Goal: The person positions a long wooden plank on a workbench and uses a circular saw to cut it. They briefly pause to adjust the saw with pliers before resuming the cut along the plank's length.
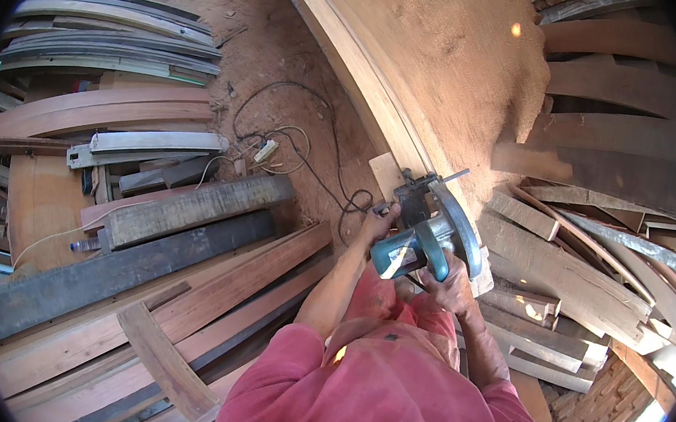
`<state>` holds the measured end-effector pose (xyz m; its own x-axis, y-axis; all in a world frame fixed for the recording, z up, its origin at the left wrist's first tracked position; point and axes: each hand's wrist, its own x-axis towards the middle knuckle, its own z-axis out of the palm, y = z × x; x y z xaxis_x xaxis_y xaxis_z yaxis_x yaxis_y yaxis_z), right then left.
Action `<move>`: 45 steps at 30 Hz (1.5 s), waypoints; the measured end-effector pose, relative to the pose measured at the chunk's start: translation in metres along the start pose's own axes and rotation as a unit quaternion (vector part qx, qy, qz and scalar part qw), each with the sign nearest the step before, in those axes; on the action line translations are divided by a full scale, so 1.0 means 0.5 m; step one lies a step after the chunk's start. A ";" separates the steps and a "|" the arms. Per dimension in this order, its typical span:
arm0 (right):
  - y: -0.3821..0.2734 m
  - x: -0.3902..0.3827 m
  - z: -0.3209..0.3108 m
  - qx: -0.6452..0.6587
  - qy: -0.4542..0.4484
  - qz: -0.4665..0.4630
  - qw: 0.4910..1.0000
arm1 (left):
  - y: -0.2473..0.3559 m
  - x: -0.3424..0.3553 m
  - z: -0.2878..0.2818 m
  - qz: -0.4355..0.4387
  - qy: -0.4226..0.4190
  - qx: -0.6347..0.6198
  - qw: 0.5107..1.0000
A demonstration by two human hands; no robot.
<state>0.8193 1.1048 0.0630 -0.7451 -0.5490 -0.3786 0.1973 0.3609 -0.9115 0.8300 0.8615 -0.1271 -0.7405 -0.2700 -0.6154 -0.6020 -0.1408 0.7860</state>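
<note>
A teal circular saw (409, 254) with a silver blade guard sits at the near end of a long, light wooden plank (357, 58). My right hand (451, 285) is wrapped round the saw's rear handle. At the saw's left front side, my left hand (381, 222) is closed on it; the part under those fingers is mostly hidden. A lengthwise line or groove runs along the plank away from the saw. The blade itself is hidden by the guard and body. A small flat wood piece (385, 173) juts out at the plank's left edge.
Sawdust (474, 69) covers the ground right of the plank. A black cord (328, 100) loops over the dirt at left, beside a white socket block (266, 151). Stacked boards (161, 104) lie at left, more lumber (584, 275) at right. Dark beams (129, 272) lie near my left side.
</note>
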 end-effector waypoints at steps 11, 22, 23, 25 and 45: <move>-0.007 0.032 0.009 0.021 0.007 -0.039 0.999 | 0.041 0.004 -0.005 0.003 -0.009 -0.076 0.997; -0.013 0.060 0.013 0.004 0.013 -0.047 0.999 | 0.074 0.019 -0.020 0.023 -0.024 -0.062 0.998; -0.015 0.063 0.014 0.001 0.014 -0.048 0.999 | 0.074 0.021 -0.020 0.022 -0.015 -0.058 0.998; -0.023 0.066 0.014 0.005 0.010 -0.049 0.999 | 0.081 0.023 -0.024 0.020 -0.009 -0.031 0.999; -0.049 0.123 0.020 0.006 0.010 -0.043 0.999 | 0.089 0.087 -0.053 0.008 -0.002 -0.021 1.000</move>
<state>0.7749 1.0546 0.0603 -0.7717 -0.5634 -0.2949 0.1382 0.3040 -0.9426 0.7790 0.8185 -0.1176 -0.7506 -0.2695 -0.6032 -0.5773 -0.1766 0.7972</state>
